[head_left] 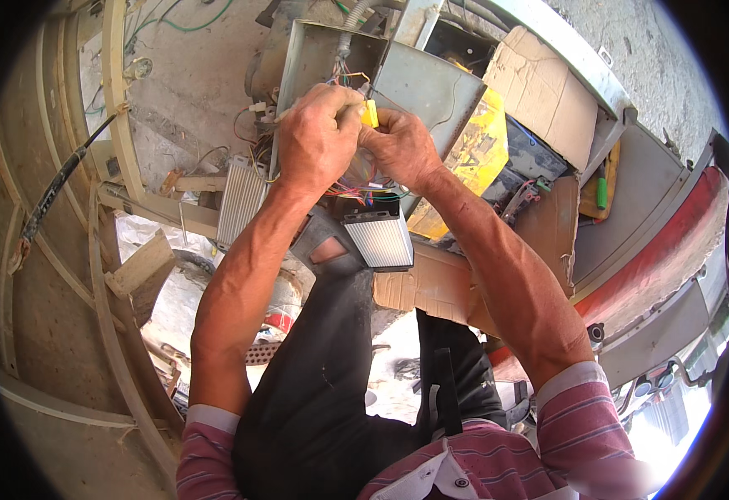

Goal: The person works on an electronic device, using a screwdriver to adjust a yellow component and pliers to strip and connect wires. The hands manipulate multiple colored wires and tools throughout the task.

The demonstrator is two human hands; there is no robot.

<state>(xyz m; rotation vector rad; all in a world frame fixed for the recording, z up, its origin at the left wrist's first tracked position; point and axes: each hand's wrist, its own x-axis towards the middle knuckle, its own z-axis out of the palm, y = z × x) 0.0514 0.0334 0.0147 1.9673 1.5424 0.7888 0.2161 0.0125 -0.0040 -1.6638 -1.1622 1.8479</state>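
Observation:
My left hand [318,133] is closed, its thumb and fingers pinched at the wires; what lies inside the pinch is hidden. Close against it, my right hand [402,146] grips a small yellow piece [369,113], perhaps a roll of tape seen edge-on. Thin coloured wires [349,77] come out of a grey corrugated conduit [348,40] just beyond my fingers. More loose wires [364,193] hang below my hands, leading to a finned metal box [378,242] with a dark connector end, which sits by my knee.
Under my hands lies an open grey metal tray [298,62]. A second finned box [243,200] stands to the left. On the right are a scuffed yellow panel [477,142], cardboard [543,92] and a green-handled tool [602,190]. A black cable [56,187] hangs far left.

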